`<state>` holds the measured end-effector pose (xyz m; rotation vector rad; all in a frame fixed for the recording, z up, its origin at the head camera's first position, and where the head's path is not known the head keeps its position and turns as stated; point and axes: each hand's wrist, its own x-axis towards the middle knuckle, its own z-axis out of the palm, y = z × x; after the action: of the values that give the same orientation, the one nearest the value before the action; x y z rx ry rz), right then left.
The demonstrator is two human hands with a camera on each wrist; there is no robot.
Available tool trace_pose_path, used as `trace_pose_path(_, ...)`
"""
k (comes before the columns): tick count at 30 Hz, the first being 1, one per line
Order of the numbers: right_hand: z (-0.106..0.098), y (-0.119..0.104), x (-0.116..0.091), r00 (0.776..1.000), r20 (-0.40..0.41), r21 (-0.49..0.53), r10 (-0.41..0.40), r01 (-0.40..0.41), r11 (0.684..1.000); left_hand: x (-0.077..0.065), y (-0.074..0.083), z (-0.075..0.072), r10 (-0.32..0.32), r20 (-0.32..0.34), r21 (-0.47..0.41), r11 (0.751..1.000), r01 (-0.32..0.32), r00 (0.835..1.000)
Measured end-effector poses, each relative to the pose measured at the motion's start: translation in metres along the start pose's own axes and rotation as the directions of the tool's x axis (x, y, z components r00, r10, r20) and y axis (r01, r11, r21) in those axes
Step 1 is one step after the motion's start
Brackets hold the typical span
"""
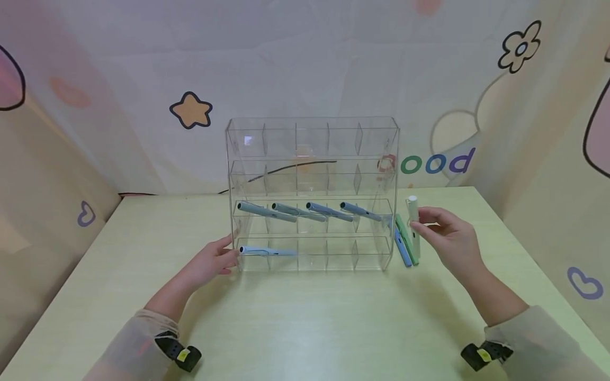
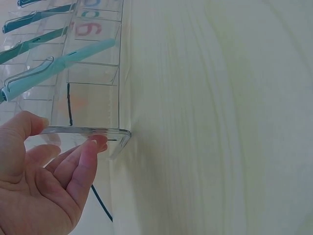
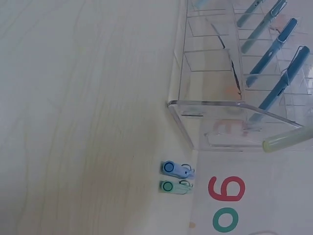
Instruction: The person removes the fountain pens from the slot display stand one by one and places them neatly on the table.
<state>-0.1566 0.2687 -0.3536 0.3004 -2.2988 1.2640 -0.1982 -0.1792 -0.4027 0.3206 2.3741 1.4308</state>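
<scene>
Beside clear rack, right hand pinching white pen, "good" lettering

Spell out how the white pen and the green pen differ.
The white pen is pale; the green pen is distinctly green. The right hand pinches the white pen, nearly upright in the head view, while the green pen lies on the table. Both are slim and outside the rack.

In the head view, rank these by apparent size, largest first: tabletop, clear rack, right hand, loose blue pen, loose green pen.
1. Tabletop
2. Clear rack
3. Right hand
4. Loose blue pen and loose green pen: they look too alike to rank.
</scene>
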Motion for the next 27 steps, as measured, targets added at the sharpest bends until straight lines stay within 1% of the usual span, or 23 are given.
trace_pose_path(4, -0.002, 0.004, 0.0, 0.999, 0.016, -0.025, 0.035, -0.035, 0.999, 0.0, 0.0, 0.0, 0.007, 0.006, -0.014, 1.0, -0.007, 1.0)
trace_pose_path(7, -0.004, 0.009, 0.001, 0.998, 0.021, -0.045, 0.051, -0.05, 0.998, 0.0, 0.0, 0.0, 0.002, 0.004, -0.007, 1.0, -0.002, 1.0)
trace_pose_path(13, -0.008, 0.024, 0.002, 0.997, 0.012, -0.08, 0.071, -0.07, 0.994, 0.0, 0.001, 0.0, -0.01, -0.003, 0.002, 1.0, 0.01, 1.0)
trace_pose_path(16, -0.01, 0.033, 0.004, 0.995, 0.017, -0.092, 0.097, -0.096, 0.991, 0.0, 0.001, 0.0, -0.01, -0.005, -0.005, 1.0, 0.01, 1.0)
trace_pose_path(21, -0.012, 0.042, 0.008, 0.986, 0.042, -0.125, 0.164, -0.158, 0.979, 0.0, 0.002, 0.0, -0.01, -0.006, -0.005, 1.0, 0.01, 1.0)
trace_pose_path(27, -0.016, 0.05, 0.014, 0.972, 0.041, -0.169, 0.233, -0.223, 0.96, -0.001, 0.003, 0.001, -0.022, -0.005, -0.007, 1.0, 0.022, 1.0)
